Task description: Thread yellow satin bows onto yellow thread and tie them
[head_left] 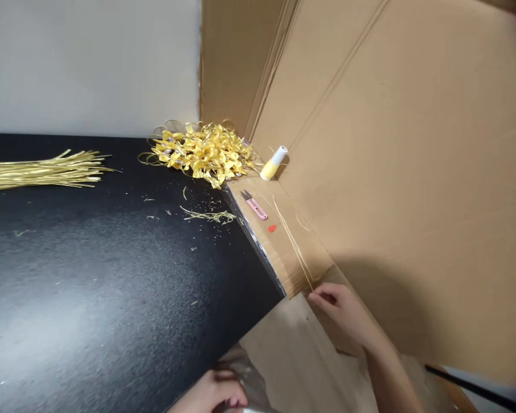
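My right hand (pixel 333 301) is at the cardboard's front edge, thumb and forefinger pinched on the ends of thin pale-yellow threads (pixel 294 244). The threads stretch away over the cardboard strip (pixel 284 258). Beside them lie pink thread snips (pixel 255 206), blades pointing away, and a small red piece (pixel 272 228). Behind these a white cone with yellow thread (pixel 274 163) stands tilted. My left hand (pixel 217 393) is low at the table's near edge, fingers curled; whatever may be inside is hidden.
A heap of gold ribbon bows (pixel 210 152) sits at the far corner of the black table (pixel 133 275). To the left lies a bundle of gold strips (pixel 38 173). Cut scraps (pixel 210 216) are scattered between. A tall cardboard wall (pixel 404 143) closes off the right side.
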The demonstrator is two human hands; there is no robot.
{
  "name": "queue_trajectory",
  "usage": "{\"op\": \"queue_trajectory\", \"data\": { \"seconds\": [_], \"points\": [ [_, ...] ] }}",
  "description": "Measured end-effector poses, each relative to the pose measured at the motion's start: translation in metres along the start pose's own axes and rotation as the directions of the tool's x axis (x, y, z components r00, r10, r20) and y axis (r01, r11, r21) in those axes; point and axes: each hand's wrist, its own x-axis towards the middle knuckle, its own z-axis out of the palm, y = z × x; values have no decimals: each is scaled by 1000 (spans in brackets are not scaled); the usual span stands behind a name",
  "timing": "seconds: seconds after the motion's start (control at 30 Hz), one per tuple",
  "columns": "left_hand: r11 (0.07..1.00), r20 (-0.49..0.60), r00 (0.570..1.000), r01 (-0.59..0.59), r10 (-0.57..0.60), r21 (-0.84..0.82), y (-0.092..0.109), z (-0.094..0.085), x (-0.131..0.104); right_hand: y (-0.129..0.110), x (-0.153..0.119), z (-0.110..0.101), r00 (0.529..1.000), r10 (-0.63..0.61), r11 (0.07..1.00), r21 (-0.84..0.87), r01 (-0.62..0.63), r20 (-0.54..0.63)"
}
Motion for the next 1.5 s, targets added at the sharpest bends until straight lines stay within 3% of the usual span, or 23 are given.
{"op": "queue_trajectory", "data": {
  "seconds": [0.2, 0.37, 0.63, 0.77, 0.87, 1.1, 1.23, 1.3, 1.4, 1.47, 1.5],
  "points": [
    [997, 32, 997, 74, -73, -13, 34, -19, 2, 51, -5, 22, 973, 192, 955, 202, -216, 131],
    [981, -33, 982, 184, -186, -65, 59, -33, -1, 66, -1, 38, 946, 226, 892, 341, -296, 232],
    [969, 39, 971, 237, -235, -72, 53, -28, 4, 74, -8, 48, 811, 282, 668, 502, -550, 513],
    [961, 64, 962, 268, -264, -70, 52, -27, 5, 72, -13, 50, 789, 270, 600, 544, -586, 552],
    [952, 94, 951, 301, -295, -52, 50, -25, 5, 74, -14, 52, 789, 265, 599, 547, -585, 554],
    [928, 8, 932, 362, -363, -87, 37, -17, -3, 83, -11, 59, 829, 254, 746, 444, -496, 498],
    [921, -30, 924, 376, -380, -102, 33, -14, -5, 77, -11, 55, 869, 230, 851, 342, -398, 437],
    [906, -15, 910, 411, -414, -101, 34, -14, -5, 63, -14, 42, 887, 201, 895, 290, -339, 416],
    [891, -5, 893, 447, -449, -82, 32, -12, -5, 24, -13, 9, 935, 83, 954, 242, -174, 344],
    [895, -9, 897, 440, -442, -67, 30, -9, -6, -10, 0, -15, 980, -125, 988, 113, 108, 154],
    [901, -14, 902, 430, -432, -61, 28, -8, -7, -28, 12, -24, 979, -198, 980, 28, 196, 43]
  ]
}}
